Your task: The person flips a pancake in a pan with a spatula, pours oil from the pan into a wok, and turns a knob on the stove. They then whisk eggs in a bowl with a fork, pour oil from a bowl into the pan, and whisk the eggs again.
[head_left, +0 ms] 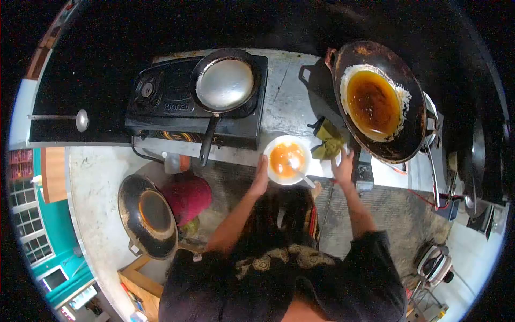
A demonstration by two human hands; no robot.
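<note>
Your left hand [261, 173] lies flat against the bowl [272, 148] rim, fingers straight and gripping nothing. The bowl sits at the desk [284, 102] edge with a spoon [303, 177] in it. Your right hand [342, 167] touches the cloth [328, 142] beside the wok [398, 145]; can't tell whether its fingers grip.

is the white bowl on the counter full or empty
Partly full: orange liquid covers the inside of the white bowl, a spoon sits in it, and bare white rim shows around.

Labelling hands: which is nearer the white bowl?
Left. The left hand touches the left rim of the white bowl; the right hand is off its right side, by the green cloth.
</note>
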